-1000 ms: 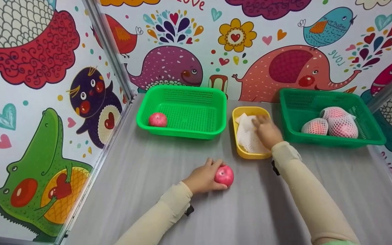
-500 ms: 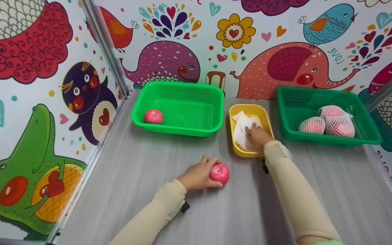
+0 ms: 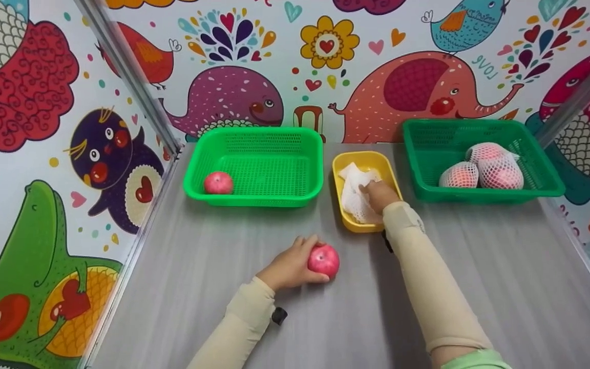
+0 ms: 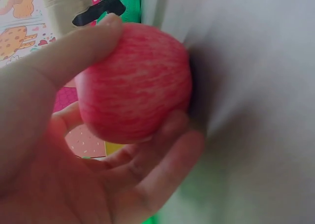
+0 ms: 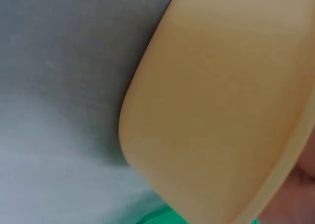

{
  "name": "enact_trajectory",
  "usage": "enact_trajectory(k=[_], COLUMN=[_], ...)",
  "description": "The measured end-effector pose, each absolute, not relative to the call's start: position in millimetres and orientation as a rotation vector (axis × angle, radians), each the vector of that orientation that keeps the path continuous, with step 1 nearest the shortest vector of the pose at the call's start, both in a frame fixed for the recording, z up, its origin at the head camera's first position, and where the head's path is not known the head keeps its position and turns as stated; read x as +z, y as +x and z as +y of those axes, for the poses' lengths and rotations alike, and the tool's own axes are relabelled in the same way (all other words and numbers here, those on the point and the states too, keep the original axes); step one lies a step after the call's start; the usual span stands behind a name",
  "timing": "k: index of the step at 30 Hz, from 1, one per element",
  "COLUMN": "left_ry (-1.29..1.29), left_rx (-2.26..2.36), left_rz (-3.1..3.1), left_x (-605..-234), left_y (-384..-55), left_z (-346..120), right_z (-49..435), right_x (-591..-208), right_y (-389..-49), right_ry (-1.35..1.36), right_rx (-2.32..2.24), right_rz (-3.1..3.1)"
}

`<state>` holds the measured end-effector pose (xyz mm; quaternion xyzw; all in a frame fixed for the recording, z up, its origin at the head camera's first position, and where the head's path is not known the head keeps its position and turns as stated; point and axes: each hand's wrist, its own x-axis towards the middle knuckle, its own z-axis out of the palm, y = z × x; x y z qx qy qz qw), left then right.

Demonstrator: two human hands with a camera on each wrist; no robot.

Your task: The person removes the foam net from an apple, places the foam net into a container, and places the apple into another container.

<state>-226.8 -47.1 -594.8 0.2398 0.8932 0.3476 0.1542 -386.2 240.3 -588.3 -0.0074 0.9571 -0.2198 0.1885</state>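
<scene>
My left hand (image 3: 291, 265) grips a red apple (image 3: 324, 260) on the table in the head view. In the left wrist view, the thumb lies over the apple (image 4: 135, 83) and the fingers curl under its other side. My right hand (image 3: 381, 196) reaches into a small yellow bin (image 3: 342, 207), its fingertips at the white foam fruit nets (image 3: 355, 197) there. Whether those fingers pinch a net cannot be made out. The right wrist view is mostly filled by the bin's outer wall (image 5: 206, 111), with a little of the hand (image 5: 290, 199) showing behind its rim.
A light green basket (image 3: 254, 201) at the back left holds another bare apple (image 3: 218, 183). At the back right, a dark green basket (image 3: 484, 193) holds several netted apples (image 3: 501, 177). Patterned wall panels (image 3: 320, 102) rise behind and at both sides of the grey table (image 3: 213, 246).
The right hand has come down into the yellow bin, its fingers now at the nets. My left hand still grips the apple. The head view has shifted slightly.
</scene>
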Motion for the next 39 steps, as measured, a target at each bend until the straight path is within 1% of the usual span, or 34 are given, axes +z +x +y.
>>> enact_trajectory(k=[1, 3, 5, 15, 20, 28, 31, 35, 39], left_ry=[0.686, 0.686, 0.684, 0.687, 0.684, 0.650, 0.621, 0.598, 0.566], left_rx=[1.001, 1.014, 1.024, 1.018, 1.013, 1.032, 1.031, 1.009, 1.053], left_rz=[2.559, 2.555, 2.553, 2.571, 2.593, 2.606, 2.633, 2.683, 2.727], left_x=[-595.4, -596.3, -596.5, -596.8, -597.6, -600.0, -600.2, -597.6, -586.8], left_y=[-226.6, -226.4, -226.2, -224.9, -223.9, -221.3, -220.5, -220.7, -224.9], left_z=[-46.8, -46.2, -46.4, -46.3, -46.2, -43.6, -40.7, -36.5, -39.1], right_z=[241.0, 242.3, 242.0, 236.7, 233.5, 224.8, 226.4, 228.6, 227.2], right_x=[-589.2, -591.2, -592.4, -590.3, -583.4, -572.6, -572.2, -573.9, -574.7], right_y=[-386.8, -387.6, -387.5, -386.2, -388.1, -389.2, -387.9, -385.6, -385.5], right_ry=[-0.043, -0.203, -0.244, -0.194, -0.131, -0.328, -0.332, -0.272, -0.259], right_rx=[-0.583, -0.372, -0.316, -0.352, -0.345, -0.092, -0.105, -0.172, -0.194], right_rz=[2.712, 2.809, 2.838, 2.875, 2.783, 2.698, 2.721, 2.735, 2.732])
